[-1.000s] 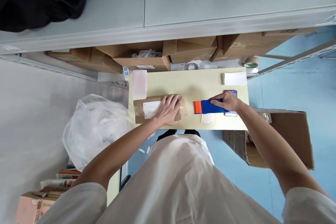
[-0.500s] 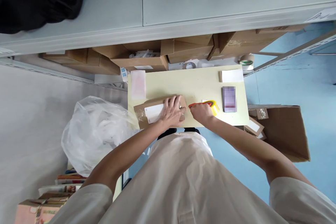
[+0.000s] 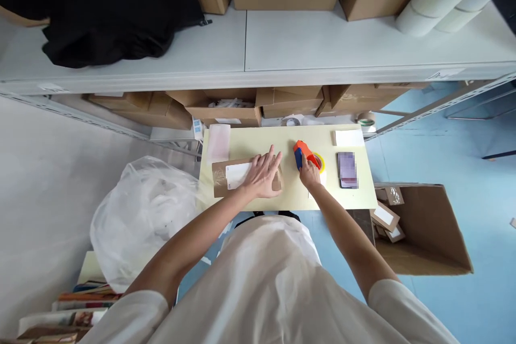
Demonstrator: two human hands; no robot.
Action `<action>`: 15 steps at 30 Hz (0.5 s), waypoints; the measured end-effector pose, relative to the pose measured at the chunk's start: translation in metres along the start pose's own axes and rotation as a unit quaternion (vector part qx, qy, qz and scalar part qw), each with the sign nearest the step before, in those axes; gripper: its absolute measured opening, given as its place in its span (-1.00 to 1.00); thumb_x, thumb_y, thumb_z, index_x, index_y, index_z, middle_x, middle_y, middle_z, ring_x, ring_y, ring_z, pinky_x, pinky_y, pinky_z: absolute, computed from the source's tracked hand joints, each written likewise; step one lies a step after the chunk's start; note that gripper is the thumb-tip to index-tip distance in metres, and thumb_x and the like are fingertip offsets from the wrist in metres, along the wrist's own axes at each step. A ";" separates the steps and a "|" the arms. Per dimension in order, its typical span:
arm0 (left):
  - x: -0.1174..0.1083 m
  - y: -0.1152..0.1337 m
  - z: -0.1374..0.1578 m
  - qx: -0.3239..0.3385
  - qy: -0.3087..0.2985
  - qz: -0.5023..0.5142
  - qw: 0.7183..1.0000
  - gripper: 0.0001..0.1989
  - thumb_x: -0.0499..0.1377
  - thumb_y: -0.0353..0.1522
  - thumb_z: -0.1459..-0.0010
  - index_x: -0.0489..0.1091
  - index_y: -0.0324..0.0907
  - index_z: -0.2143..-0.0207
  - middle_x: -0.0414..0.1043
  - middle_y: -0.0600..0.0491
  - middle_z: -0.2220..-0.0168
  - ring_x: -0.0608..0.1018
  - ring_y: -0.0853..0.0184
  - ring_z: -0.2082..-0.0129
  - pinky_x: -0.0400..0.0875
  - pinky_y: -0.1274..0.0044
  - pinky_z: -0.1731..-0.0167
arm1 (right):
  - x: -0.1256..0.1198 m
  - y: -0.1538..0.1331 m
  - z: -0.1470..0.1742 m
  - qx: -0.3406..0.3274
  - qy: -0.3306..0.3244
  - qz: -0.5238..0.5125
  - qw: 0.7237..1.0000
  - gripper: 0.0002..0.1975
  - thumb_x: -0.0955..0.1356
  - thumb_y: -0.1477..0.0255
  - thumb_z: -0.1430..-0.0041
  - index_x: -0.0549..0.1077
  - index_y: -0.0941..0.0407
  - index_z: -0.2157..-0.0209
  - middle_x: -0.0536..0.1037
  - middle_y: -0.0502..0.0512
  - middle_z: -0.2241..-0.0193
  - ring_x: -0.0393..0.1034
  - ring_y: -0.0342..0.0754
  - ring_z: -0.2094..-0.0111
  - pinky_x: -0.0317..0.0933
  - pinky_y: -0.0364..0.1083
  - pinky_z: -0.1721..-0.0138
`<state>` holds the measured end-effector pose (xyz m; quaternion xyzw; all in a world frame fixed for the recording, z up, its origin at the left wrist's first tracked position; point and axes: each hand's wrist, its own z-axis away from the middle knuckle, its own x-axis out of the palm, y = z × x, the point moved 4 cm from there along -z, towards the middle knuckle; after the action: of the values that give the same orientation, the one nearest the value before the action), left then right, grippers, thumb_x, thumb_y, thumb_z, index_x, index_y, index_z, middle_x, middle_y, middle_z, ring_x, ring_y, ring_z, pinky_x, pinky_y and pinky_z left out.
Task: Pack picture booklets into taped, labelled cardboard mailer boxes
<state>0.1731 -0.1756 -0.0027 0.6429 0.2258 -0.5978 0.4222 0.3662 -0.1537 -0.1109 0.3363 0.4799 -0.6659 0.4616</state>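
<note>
On the small pale-yellow table (image 3: 258,142) lies a flat brown cardboard box (image 3: 220,183) with a white label (image 3: 237,175) on top. My left hand (image 3: 263,176) rests on the box's right part, palm down, fingers spread. Just right of the box, my right hand (image 3: 309,173) is closed around an orange and blue tape dispenser (image 3: 303,149). Its yellow-edged tape roll (image 3: 320,162) shows beside my fingers; the handle is mostly hidden by the hand. A white slip of paper (image 3: 323,178) lies partly under that hand.
Right of the dispenser lies a phone (image 3: 347,170), with white papers (image 3: 349,138) behind it. A pink sheet (image 3: 219,142) is at the back left. A clear plastic bag (image 3: 141,220) bulges at the left. An open carton (image 3: 429,226) holding small boxes stands at the right. A shelf (image 3: 306,48) runs behind.
The dispenser has turned and moved away from the box's right end, now angled toward the table's back. My left hand's fingers have straightened on the box. The view has tilted up.
</note>
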 end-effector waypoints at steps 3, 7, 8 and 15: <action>0.002 -0.003 0.003 0.002 0.011 0.012 1.000 0.17 0.27 -0.07 0.18 -0.29 -0.35 -0.32 -0.40 -0.38 -0.35 0.11 -0.15 -0.24 -0.09 0.15 -0.16 | -0.001 -0.006 0.013 -0.029 0.030 -0.024 0.999 -0.30 0.25 0.51 -0.11 0.01 0.21 -0.29 0.38 0.41 -0.05 0.25 0.24 -0.10 0.11 0.19 -0.09; -0.001 -0.003 0.003 0.016 0.035 0.046 0.998 0.22 0.29 -0.08 0.20 -0.37 -0.36 -0.32 -0.44 -0.41 -0.35 0.01 -0.16 -0.29 -0.09 0.11 -0.17 | -0.007 -0.039 0.048 -0.204 -0.001 -0.184 0.962 -0.05 0.38 0.30 -0.03 -0.20 0.09 -0.34 0.03 0.32 -0.30 -0.08 0.25 -0.30 -0.08 0.24 -0.22; -0.004 -0.003 0.004 0.028 0.041 0.058 0.997 0.22 0.29 -0.09 0.18 -0.38 -0.37 -0.32 -0.44 -0.42 -0.34 -0.02 -0.15 -0.30 -0.08 0.11 -0.17 | -0.005 -0.049 0.057 -0.247 -0.031 -0.226 0.942 0.03 0.41 0.24 0.01 -0.26 0.06 -0.34 -0.04 0.28 -0.33 -0.12 0.23 -0.31 -0.08 0.22 -0.23; -0.025 -0.054 0.076 -0.140 0.189 0.087 0.968 -0.18 0.04 -0.07 -0.16 -0.24 -0.22 -0.33 -0.39 -0.30 -0.36 -0.25 -0.09 -0.35 -0.26 -0.04 -0.18 | 0.007 -0.081 0.072 -0.219 -0.065 -0.391 0.892 -0.04 0.30 0.09 -0.13 -0.35 0.06 -0.34 0.02 0.27 -0.31 0.07 0.10 -0.26 0.07 0.13 -0.20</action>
<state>0.0817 -0.2022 0.0122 0.6955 0.3262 -0.3891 0.5083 0.2870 -0.2148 -0.0677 -0.0321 0.6752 -0.6912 0.2555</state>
